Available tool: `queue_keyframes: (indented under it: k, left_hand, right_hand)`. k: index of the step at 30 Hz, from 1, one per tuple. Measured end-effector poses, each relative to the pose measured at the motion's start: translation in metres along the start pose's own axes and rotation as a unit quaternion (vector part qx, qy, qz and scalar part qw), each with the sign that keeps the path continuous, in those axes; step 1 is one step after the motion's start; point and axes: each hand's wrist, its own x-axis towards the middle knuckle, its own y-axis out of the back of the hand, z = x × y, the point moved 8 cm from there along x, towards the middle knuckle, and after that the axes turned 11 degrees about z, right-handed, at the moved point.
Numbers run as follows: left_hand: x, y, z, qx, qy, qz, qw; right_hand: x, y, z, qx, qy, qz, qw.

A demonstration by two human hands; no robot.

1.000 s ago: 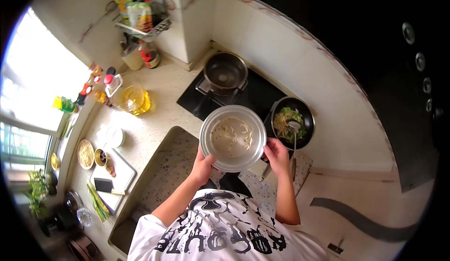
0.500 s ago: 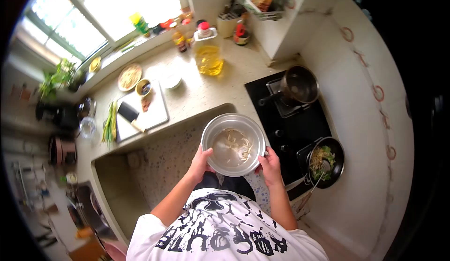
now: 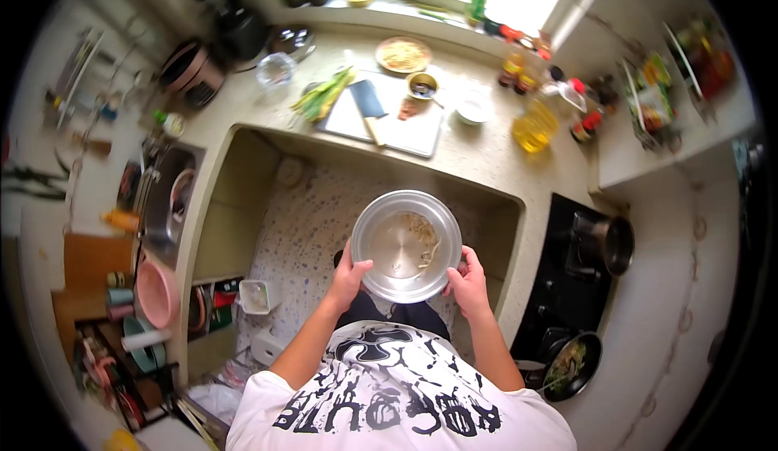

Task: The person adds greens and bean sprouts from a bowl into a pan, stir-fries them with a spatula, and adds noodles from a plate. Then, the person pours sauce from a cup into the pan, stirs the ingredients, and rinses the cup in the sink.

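Observation:
Between my hands is a round metal pot (image 3: 397,248) with a little liquid and pale strips lying at its bottom. My left hand (image 3: 348,277) is closed on the pot's left rim, the thumb over the edge. On the other side, my right hand (image 3: 468,279) grips the pot's right rim. The pot is in front of my body, above the speckled floor (image 3: 312,216) within the counter's recess. To the right, a frying pan (image 3: 574,366) with green and pale food sits on the black stove (image 3: 559,289), and a dark pot (image 3: 616,244) stands farther back.
A cutting board (image 3: 413,135) with a cleaver (image 3: 367,101), near green stalks (image 3: 324,94), lies on the back counter. An oil jug (image 3: 535,127) and white bowl (image 3: 474,109) stand to its right. At left are a sink (image 3: 166,208) and pink basin (image 3: 157,293).
The view has swung left, so the stove now appears at far right and the sink has come into view at left. Both hands still hold the pot.

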Motion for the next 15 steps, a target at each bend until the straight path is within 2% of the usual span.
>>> queue_keyframes:
  k: [3, 6, 9, 12, 13, 15]
  left_hand:
    - [0.001, 0.071, -0.004, -0.075, -0.018, 0.046, 0.996]
    - [-0.005, 0.141, -0.008, -0.083, 0.06, 0.083, 0.991]
    - [-0.004, 0.212, -0.006, -0.134, 0.053, 0.13, 0.981]
    - [0.004, 0.283, -0.027, -0.143, 0.031, 0.179, 0.973]
    - [0.005, 0.303, -0.029, -0.147, 0.02, 0.198, 0.969]
    - [0.005, 0.341, -0.028, -0.157, 0.001, 0.234, 0.959]
  right_hand:
    - [0.008, -0.075, 0.008, -0.022, 0.002, -0.074, 0.997]
    - [0.009, -0.161, 0.015, -0.039, -0.021, -0.117, 0.992]
    - [0.018, -0.24, 0.038, -0.115, -0.028, -0.161, 0.98]
    - [0.026, -0.318, 0.048, -0.236, 0.112, -0.169, 0.95]
    - [0.017, -0.348, 0.028, -0.272, 0.237, -0.128, 0.924]
    - [-0.001, -0.404, 0.003, -0.306, 0.432, -0.14, 0.837]
